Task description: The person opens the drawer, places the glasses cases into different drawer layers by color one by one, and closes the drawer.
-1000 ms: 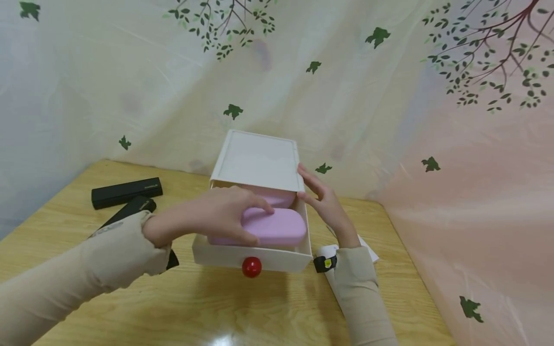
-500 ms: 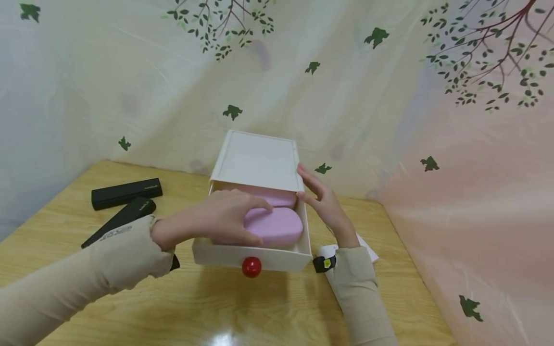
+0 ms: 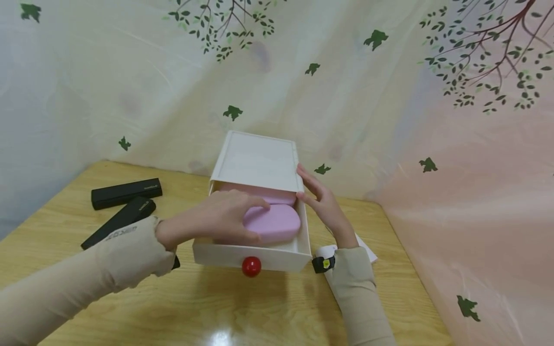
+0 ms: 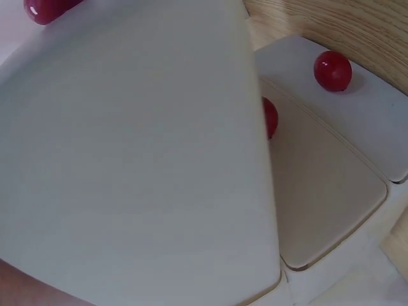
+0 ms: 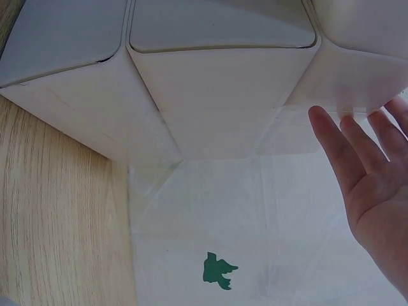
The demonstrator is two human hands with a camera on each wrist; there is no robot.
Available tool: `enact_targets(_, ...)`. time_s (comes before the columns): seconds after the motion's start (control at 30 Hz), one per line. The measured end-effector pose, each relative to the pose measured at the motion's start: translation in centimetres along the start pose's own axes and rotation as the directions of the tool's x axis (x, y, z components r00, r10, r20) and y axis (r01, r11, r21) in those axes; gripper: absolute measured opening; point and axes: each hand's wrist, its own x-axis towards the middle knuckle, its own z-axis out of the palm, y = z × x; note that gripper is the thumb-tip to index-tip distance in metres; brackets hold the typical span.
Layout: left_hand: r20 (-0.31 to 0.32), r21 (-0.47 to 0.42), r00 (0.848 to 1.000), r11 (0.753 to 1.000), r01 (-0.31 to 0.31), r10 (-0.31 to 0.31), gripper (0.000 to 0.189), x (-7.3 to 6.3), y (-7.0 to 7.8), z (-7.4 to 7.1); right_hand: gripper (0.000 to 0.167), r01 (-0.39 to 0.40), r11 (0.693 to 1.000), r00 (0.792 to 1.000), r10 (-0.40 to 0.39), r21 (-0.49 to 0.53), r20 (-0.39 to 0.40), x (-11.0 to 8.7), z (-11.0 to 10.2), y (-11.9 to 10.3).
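Note:
A white drawer (image 3: 272, 259) with a red knob (image 3: 251, 266) stands pulled out of the top of a white cabinet (image 3: 259, 158). Inside it lie two pink oblong rounded cases. My left hand (image 3: 220, 216) grips the front pink case (image 3: 274, 223), thumb on the near side and fingers over the far side; its left part is hidden under the hand. The rear pink case (image 3: 281, 196) sits partly beneath the cabinet top. With fingers extended, my right hand (image 3: 324, 204) touches the cabinet's right side, as the right wrist view also shows.
Two black oblong cases (image 3: 126, 193) lie at the left; part of a black object shows below the left sleeve. Lower drawers with red knobs (image 4: 333, 71) appear in the left wrist view. A white flat object (image 3: 367, 249) lies by the right forearm. A patterned curtain (image 3: 173, 96) hangs behind.
The front pink case has shifted slightly left and back in the drawer, widening the gap behind the drawer front. The left hand stays on it; the right hand holds its place.

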Motion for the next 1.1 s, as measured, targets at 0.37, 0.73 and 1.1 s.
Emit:
enact_targets(0.37,0.004,0.024,1.000,0.999,0.030,-0.030,0.062,0.5,-0.5,0.4,0.057,0.010,1.000,1.000,-0.010,-0.002,0.003,0.1,0.0,0.0)
enact_targets(0.73,-0.003,0.064,1.000,0.998,0.030,-0.030,0.069,0.3,-0.4,0.9,0.058,0.014,1.000,1.000,-0.014,-0.011,0.005,0.1,0.2,0.2)
enact_targets(1.1,-0.042,0.108,0.999,0.994,0.003,0.001,0.073,0.1,-0.2,1.1,0.058,0.019,0.999,1.000,-0.019,-0.035,0.001,0.0,0.1,0.1)
